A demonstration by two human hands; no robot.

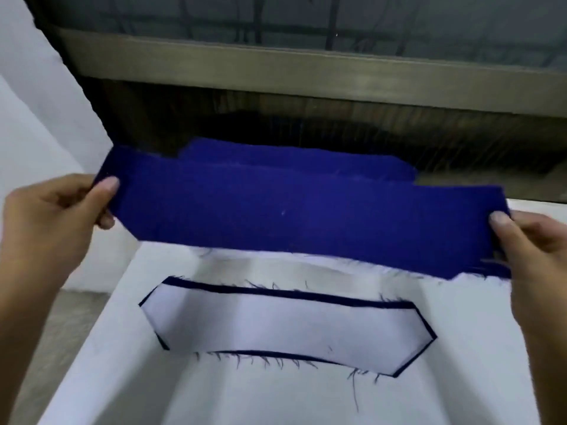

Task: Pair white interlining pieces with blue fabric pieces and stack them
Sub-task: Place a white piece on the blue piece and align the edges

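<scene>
— Fingers [107, 184] of the left hand [46, 222] pinch one end of the blue fabric piece [306, 216]. The right hand [540, 259]?
— It pinches the other end; the piece hangs stretched above the worktop [122, 378].
— And the white interlining piece [285, 329]?
— Flat on the worktop below, over a second blue piece [276, 292] whose edge shows around it. More blue fabric [291, 157] lies behind.

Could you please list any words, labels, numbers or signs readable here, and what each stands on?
No text, label, number or sign is readable anywhere.
The blue fabric piece, pinched by the left hand and the right hand, is plain; so are the white interlining piece below it, the white table cover and the window frame behind.
</scene>
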